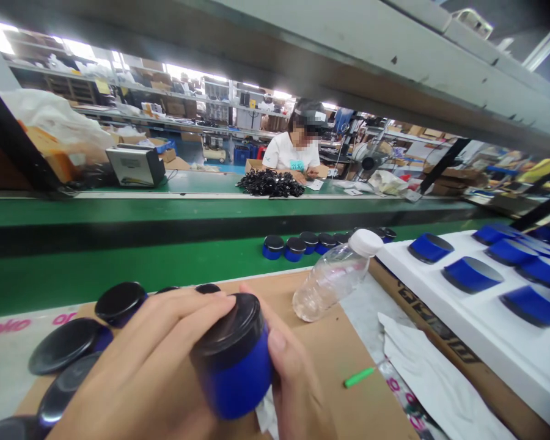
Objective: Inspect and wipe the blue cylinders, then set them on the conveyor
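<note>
Between my hands is a blue cylindrical jar with a black lid (238,366), slightly tilted over the cardboard sheet (334,342). My left hand (151,360) grips it from the left, fingertips resting on the lid's top. From the right and behind, my right hand (297,379) wraps it, thumb along the blue side. Some white paper or cloth peeks out beneath the jar by my right hand; whether I hold it, I cannot tell. Several similar black-lidded jars (71,345) stand to the left, partly hidden by my left hand.
A clear bottle with a white cap (332,281) stands ahead, near a green pen-like stick (358,377). White foam tray (440,293) with blue pieces lies right, beside a white cloth (435,366). More jars (296,247) line the green belt (119,260). A person (293,150) sits opposite.
</note>
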A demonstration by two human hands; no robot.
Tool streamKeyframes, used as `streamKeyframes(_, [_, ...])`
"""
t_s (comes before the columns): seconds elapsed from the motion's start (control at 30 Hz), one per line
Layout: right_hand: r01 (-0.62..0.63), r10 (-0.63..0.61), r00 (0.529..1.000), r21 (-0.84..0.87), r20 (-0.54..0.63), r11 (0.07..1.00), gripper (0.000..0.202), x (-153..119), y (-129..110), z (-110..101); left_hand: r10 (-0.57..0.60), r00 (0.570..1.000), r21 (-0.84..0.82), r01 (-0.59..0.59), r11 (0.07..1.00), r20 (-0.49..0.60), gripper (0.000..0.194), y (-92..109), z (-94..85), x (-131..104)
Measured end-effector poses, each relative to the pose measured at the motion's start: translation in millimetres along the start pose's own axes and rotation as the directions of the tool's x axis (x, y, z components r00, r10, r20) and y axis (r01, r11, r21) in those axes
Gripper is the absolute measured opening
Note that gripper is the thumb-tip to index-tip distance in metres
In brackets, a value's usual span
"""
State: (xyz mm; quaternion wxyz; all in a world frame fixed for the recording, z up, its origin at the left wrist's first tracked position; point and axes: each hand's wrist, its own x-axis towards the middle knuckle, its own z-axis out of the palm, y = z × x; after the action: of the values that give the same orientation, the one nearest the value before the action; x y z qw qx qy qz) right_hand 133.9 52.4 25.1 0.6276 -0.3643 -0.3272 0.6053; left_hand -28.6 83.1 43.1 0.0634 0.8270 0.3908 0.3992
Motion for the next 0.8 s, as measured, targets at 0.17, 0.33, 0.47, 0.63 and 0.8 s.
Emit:
streamKeyframes(0.17, [-0.119, 0.141, 0.984, 0.189, -0.110, 0.975, 0.039, 5.6, 10.3, -0.9, 0.070, 0.996, 0.056, -0.067, 0.996, -0.062, 0.055, 8.2, 10.2, -0.7])
streamKeyframes(0.33, [-0.099, 0.114, 0.992, 0.206, -0.060, 0.973, 0.031, 6.2, 16.7, -10.8, -0.039, 0.979, 0.042, 0.048, 0.998, -0.199, 0.047, 12.2, 24.4, -8.4])
streamKeyframes(0.47, [-0.061, 0.062, 0.992, 0.016, -0.109, 0.998, 0.037, 0.6, 13.5, -14.7, -0.040, 0.998, -0.040, 0.039, 0.998, -0.040, 0.062, 2.3, 10.9, -12.4])
streamKeyframes(0.63, [0.220, -0.223, 0.975, -0.260, 0.019, 0.940, 0.063, -5.2, 8.8, -9.6, -0.166, 0.963, -0.368, 0.235, 0.900, 0.210, 0.066, -5.5, 1.8, -3.9])
streamKeyframes(0.8, [0.339, -0.354, 0.934, -0.404, 0.040, 0.849, 0.063, -14.2, 16.0, 2.0, -0.372, 0.749, -0.671, 0.660, 0.337, 0.549, 0.064, 7.0, 1.7, 12.1])
